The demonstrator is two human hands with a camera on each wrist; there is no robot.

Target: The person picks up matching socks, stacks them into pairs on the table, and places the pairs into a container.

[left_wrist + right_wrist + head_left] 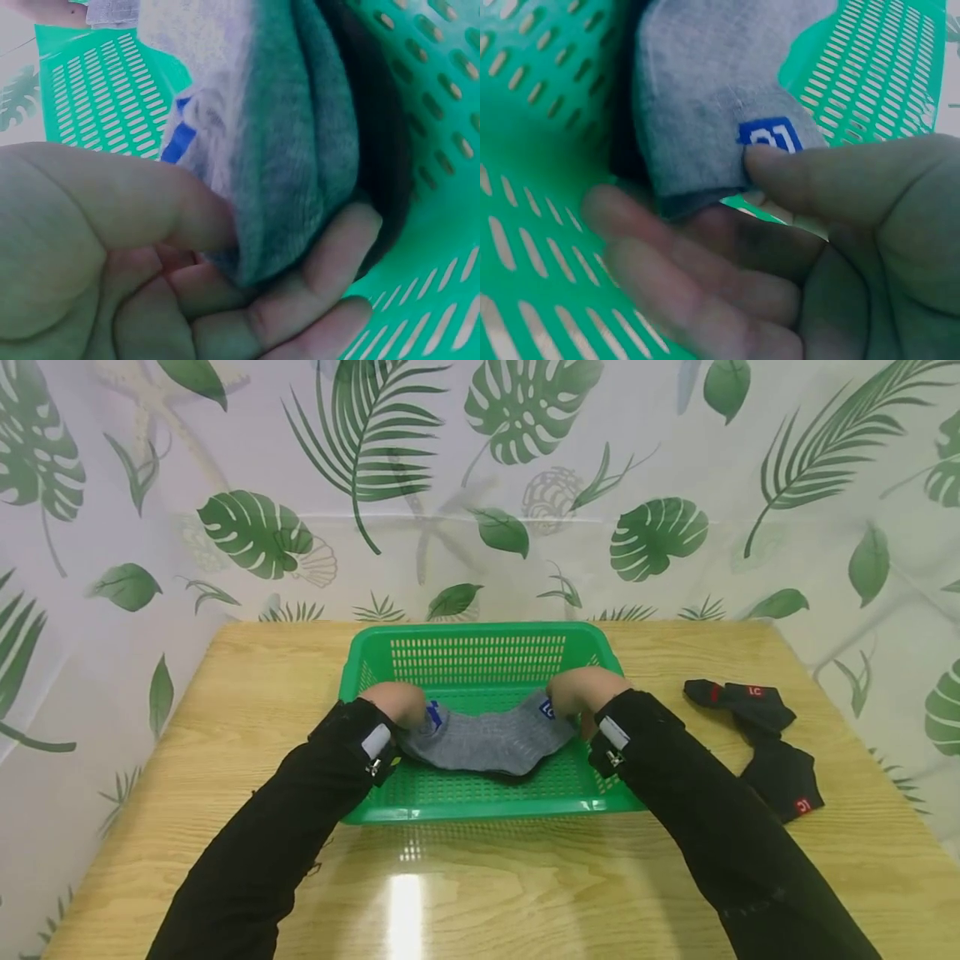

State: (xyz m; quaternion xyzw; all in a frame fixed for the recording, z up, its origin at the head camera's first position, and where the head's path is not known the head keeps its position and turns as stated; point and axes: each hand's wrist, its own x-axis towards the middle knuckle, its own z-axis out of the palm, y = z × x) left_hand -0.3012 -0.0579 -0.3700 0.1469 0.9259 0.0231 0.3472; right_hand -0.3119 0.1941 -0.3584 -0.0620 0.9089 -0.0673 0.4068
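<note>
A pair of grey socks (491, 741) with blue logo patches stretches across the inside of a green plastic basket (480, 816). At its left end, my left hand (397, 702) pinches the cuffs, thumb on one side and fingers underneath, as the left wrist view shows. My right hand (585, 689) grips the other end, its thumb (802, 176) pressing by the blue patch with the fingers below. Under the grey socks lies a dark fabric piece (382, 142), mostly hidden by them.
To the right of the basket, black socks (780, 768) with red patches lie on the wooden table (480, 893). Behind the table hangs a leaf-patterned cloth (450, 552). The basket's slotted walls surround both hands.
</note>
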